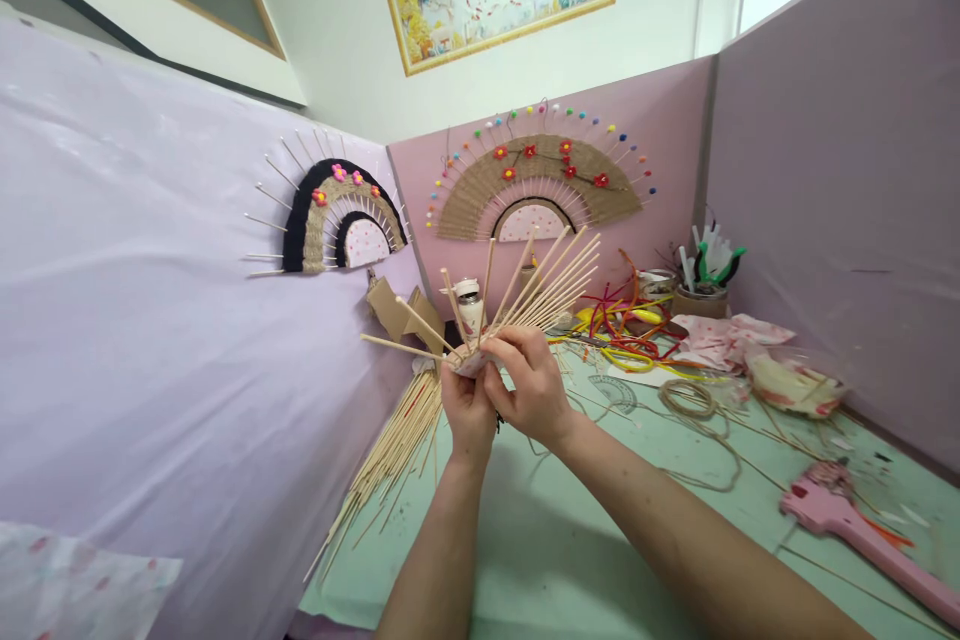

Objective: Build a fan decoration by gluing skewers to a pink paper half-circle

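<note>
Raised above the table is a fan frame (466, 360), a small pale half-round base with several thin wooden sticks (551, 290) spreading from it. My left hand (466, 412) grips the base from below. With fingers bent, my right hand (531, 380) pinches the base's right edge, where the sticks bunch closely together. On the left the sticks stand wider apart. My fingers hide much of the base. Behind and below it lies a heap of loose wooden sticks (401, 430) on the left of the table.
A pink glue gun (832, 505) lies at the right. Coiled twine (688, 399), a protractor (613, 394), coloured pipe cleaners (626, 315) and a plastic bowl (796, 385) stretch along the back right. Two finished fans (544, 182) hang on the partitions. A white bottle (470, 308) stands behind my hands.
</note>
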Demonstrator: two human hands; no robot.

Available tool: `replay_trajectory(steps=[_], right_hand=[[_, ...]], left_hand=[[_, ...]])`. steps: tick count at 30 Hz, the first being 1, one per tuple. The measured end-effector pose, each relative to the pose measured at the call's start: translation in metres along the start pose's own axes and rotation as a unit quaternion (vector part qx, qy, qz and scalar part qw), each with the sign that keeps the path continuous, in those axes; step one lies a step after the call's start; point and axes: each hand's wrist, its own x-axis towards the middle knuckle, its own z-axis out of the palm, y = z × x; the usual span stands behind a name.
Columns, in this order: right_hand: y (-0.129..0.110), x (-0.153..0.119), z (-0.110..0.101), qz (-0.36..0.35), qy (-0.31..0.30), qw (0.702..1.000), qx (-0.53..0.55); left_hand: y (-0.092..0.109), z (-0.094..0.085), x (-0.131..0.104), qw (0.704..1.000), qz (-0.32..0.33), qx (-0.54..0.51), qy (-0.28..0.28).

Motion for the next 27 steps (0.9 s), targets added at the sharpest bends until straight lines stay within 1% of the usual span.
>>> replay_trajectory(steps=[3,5,7,8,10,13,15,19,23,27], right_hand=[[-0.002,0.002,0.0,0.008,0.001,0.999,0.048],[-0.001,0.002,0.002,0.025,0.011,0.997,0.077],[0.003,0.0,0.006,0.071,0.013,0.995,0.076],[0.005,-0.001,0.008,0.1,0.001,0.993,0.069],[0.01,-0.003,0.011,0.153,-0.045,0.985,0.06],[0.015,-0.004,0.014,0.211,-0.1,0.968,0.089],[0.015,-0.004,0.015,0.255,-0.11,0.951,0.136],[0.015,-0.001,0.014,0.334,-0.127,0.907,0.222],[0.015,0.0,0.013,0.362,-0.142,0.882,0.265],[0.016,0.001,0.012,0.371,-0.172,0.869,0.28]], left_hand=[[-0.003,-0.002,0.003,1.0,-0.017,-0.013,0.014],[-0.006,-0.004,0.007,0.999,-0.03,-0.03,0.025],[-0.009,-0.007,0.011,0.997,-0.047,-0.049,0.027],[-0.011,-0.008,0.013,0.996,-0.056,-0.057,0.029],[-0.013,-0.009,0.017,0.995,-0.069,-0.068,0.04],[-0.013,-0.01,0.021,0.992,-0.079,-0.084,0.055],[-0.013,-0.01,0.022,0.99,-0.09,-0.094,0.045],[-0.014,-0.011,0.022,0.989,-0.099,-0.101,0.033],[-0.015,-0.011,0.019,0.99,-0.088,-0.105,0.034],[-0.014,-0.01,0.017,0.989,-0.086,-0.106,0.065]])
